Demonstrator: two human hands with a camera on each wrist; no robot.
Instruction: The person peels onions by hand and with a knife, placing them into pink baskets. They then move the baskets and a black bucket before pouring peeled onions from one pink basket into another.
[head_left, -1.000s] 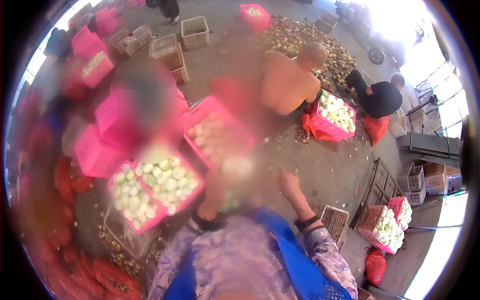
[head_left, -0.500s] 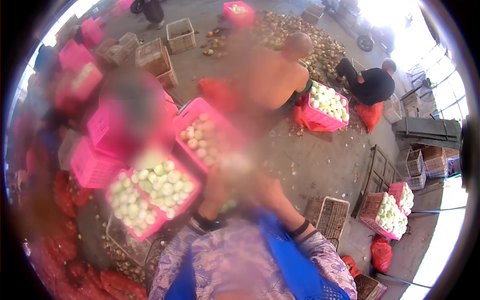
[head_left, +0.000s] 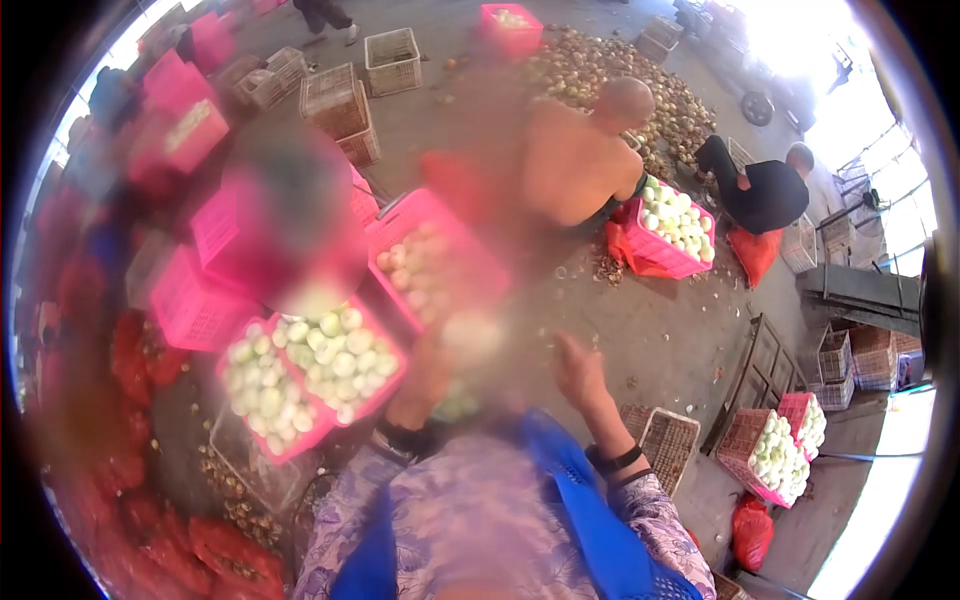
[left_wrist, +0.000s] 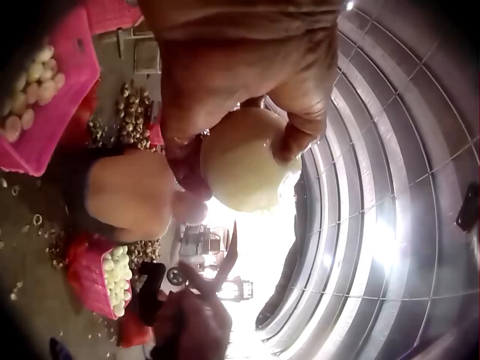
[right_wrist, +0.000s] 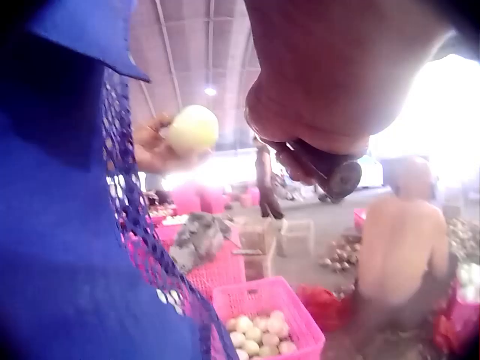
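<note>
A peeled, pale onion [left_wrist: 251,161] is held by my left hand [left_wrist: 251,75], thumb on one side and fingers on the other. In the head view a blur covers much of that hand [head_left: 432,368] and the onion [head_left: 474,335]. My right hand [head_left: 580,372] is apart from the onion, to its right. It grips a knife, whose blade [left_wrist: 228,259] points up past the hand in the left wrist view. The dark butt of the handle [right_wrist: 343,178] sticks out below the fist in the right wrist view.
Pink crates [head_left: 385,385] of peeled onions stand at the front left, and another pink crate [head_left: 400,205] lies just ahead. A shirtless person [head_left: 575,165] sits beyond, near a heap of unpeeled onions [head_left: 610,75]. A wicker-like crate [head_left: 668,440] stands at my right.
Half a second ago my right hand was in close to the onion; now it is drawn away to the right. The head view swung and came back. My left hand keeps hold of the onion.
</note>
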